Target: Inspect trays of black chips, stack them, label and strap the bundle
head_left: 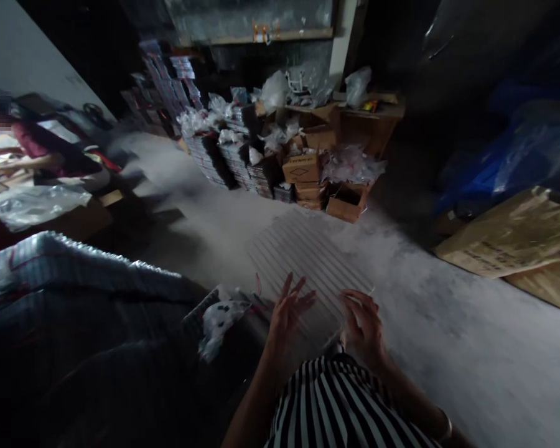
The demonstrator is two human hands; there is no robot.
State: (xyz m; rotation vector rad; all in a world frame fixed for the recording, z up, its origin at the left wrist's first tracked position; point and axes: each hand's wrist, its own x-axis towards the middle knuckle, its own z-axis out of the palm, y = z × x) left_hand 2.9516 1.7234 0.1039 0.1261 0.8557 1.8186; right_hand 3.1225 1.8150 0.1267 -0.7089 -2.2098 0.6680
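Note:
Both hands are raised in front of my striped shirt, with a gap between them. My left hand [289, 309] has its fingers spread and holds nothing. Across from it, my right hand [363, 318] shows parted, slightly bent fingers, also with nothing in them. Beneath and beyond them a grey ribbed sheet [308, 264] lies on the floor. Nearest to my left hand, a crumpled clear plastic bag [221, 320] rests on a dark stack at the left.
A large plastic-wrapped stack [98, 292] fills the left. Ahead stand bundled stacks [210, 158], cardboard boxes [301, 169] and an open carton [348, 202]. Brown wrapped packages [513, 239] lie at the right. A person in a dark red top [44, 146] sits at far left.

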